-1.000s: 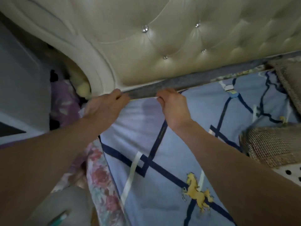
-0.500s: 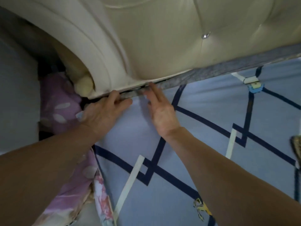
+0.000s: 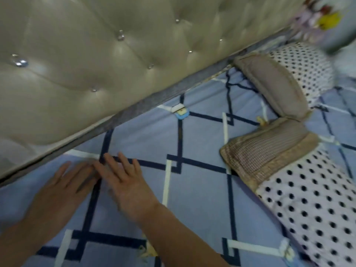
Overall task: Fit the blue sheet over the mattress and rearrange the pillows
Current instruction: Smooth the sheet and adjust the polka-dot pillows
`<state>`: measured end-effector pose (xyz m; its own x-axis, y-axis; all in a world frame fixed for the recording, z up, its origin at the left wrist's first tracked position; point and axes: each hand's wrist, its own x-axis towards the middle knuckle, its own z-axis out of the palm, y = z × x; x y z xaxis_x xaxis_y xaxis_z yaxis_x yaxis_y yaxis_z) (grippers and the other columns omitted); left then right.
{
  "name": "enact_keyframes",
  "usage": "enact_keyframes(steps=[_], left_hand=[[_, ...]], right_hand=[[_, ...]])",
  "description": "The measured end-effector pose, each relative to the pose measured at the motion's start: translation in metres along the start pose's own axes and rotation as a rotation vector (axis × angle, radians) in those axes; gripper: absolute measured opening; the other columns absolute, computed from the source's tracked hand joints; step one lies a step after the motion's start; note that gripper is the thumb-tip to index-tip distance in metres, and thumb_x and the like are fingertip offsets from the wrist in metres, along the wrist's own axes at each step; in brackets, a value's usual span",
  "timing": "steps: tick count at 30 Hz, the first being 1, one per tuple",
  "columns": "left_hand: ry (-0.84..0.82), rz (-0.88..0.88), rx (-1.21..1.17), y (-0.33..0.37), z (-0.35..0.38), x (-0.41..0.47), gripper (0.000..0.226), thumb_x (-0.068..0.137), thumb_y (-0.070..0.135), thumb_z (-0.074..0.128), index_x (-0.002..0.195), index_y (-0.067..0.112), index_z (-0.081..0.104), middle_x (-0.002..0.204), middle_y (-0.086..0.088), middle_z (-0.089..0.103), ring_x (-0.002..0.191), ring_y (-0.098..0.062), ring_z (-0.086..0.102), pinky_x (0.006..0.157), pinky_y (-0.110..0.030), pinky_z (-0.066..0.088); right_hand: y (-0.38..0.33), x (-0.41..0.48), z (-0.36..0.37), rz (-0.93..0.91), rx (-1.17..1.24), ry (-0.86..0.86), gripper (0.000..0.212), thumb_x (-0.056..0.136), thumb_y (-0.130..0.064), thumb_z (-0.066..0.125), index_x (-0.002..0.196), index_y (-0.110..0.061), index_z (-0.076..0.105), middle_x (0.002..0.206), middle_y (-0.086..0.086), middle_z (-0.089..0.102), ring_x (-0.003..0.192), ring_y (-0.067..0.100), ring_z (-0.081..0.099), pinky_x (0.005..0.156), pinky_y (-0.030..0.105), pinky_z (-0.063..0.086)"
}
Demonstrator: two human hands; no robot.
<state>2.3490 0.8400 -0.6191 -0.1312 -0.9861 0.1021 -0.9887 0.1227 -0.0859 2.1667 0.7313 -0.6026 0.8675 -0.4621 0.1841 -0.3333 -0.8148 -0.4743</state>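
The blue sheet (image 3: pixel 194 199), patterned with navy and white lines, lies spread over the mattress up to the grey strip (image 3: pixel 146 102) under the headboard. My left hand (image 3: pixel 63 189) and my right hand (image 3: pixel 125 182) rest flat on the sheet side by side, fingers spread, holding nothing. Two polka-dot pillows with tan woven ends lie on the right: the near one (image 3: pixel 300 191) close to my right arm, the far one (image 3: pixel 289 74) against the headboard.
The cream tufted headboard (image 3: pixel 100 54) with crystal buttons fills the upper left. A blurred patterned pillow or cushion (image 3: pixel 327 22) sits at the top right corner.
Both hands have left the gap at the headboard corner and now lie flat on the sheet. The view has swung right, bringing the pillows into sight.
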Motion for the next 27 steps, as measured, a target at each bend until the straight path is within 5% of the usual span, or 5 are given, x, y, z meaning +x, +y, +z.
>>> enact_keyframes(steps=[6, 10, 17, 22, 27], left_hand=[[0.089, 0.268, -0.116, 0.147, -0.046, 0.149, 0.101, 0.040, -0.018, 0.073, 0.134, 0.000, 0.041, 0.140, -0.021, 0.045, 0.126, -0.040, 0.044, 0.111, -0.048, 0.019], [0.128, 0.452, -0.106, 0.280, -0.074, 0.259, 0.084, 0.041, -0.006, 0.082, 0.122, 0.004, 0.062, 0.126, -0.020, 0.059, 0.114, -0.037, 0.057, 0.090, -0.054, 0.045], [-0.022, 0.504, 0.104, 0.440, -0.081, 0.374, 0.091, 0.084, 0.013, 0.053, 0.150, 0.025, -0.009, 0.159, -0.008, -0.005, 0.143, -0.029, -0.013, 0.113, -0.057, -0.002], [-0.164, 0.449, -0.029, 0.450, -0.034, 0.396, 0.038, 0.091, 0.016, 0.039, 0.126, 0.019, 0.054, 0.114, -0.004, 0.061, 0.106, -0.021, 0.053, 0.094, -0.032, 0.039], [-0.052, 0.536, -0.368, 0.427, -0.064, 0.391, 0.007, 0.082, 0.008, 0.057, 0.088, 0.006, 0.059, 0.086, -0.012, 0.061, 0.080, -0.028, 0.056, 0.065, -0.035, 0.046]], right_hand=[[0.080, -0.138, -0.123, 0.401, -0.291, 0.053, 0.100, 0.068, -0.002, 0.069, 0.151, -0.022, 0.016, 0.158, 0.007, 0.013, 0.144, 0.033, 0.004, 0.110, 0.061, 0.014], [0.140, -0.255, -0.209, 0.794, -0.483, 0.128, 0.109, 0.064, -0.002, 0.073, 0.152, -0.021, 0.012, 0.158, 0.008, 0.012, 0.144, 0.034, 0.005, 0.109, 0.061, 0.017], [0.224, -0.367, -0.284, 1.439, -0.516, 0.008, 0.098, 0.082, -0.023, 0.067, 0.147, -0.027, -0.006, 0.151, 0.020, 0.005, 0.138, 0.042, 0.009, 0.102, 0.064, 0.028], [0.259, -0.378, -0.254, 1.321, -0.601, -0.104, 0.059, 0.080, -0.010, 0.061, 0.128, -0.022, 0.030, 0.121, 0.016, 0.049, 0.103, 0.031, 0.052, 0.079, 0.046, 0.052], [0.240, -0.380, -0.282, 1.184, -0.669, -0.101, 0.024, 0.089, -0.015, 0.057, 0.110, -0.022, 0.047, 0.072, -0.005, 0.053, 0.055, 0.010, 0.048, 0.048, 0.020, 0.038]])
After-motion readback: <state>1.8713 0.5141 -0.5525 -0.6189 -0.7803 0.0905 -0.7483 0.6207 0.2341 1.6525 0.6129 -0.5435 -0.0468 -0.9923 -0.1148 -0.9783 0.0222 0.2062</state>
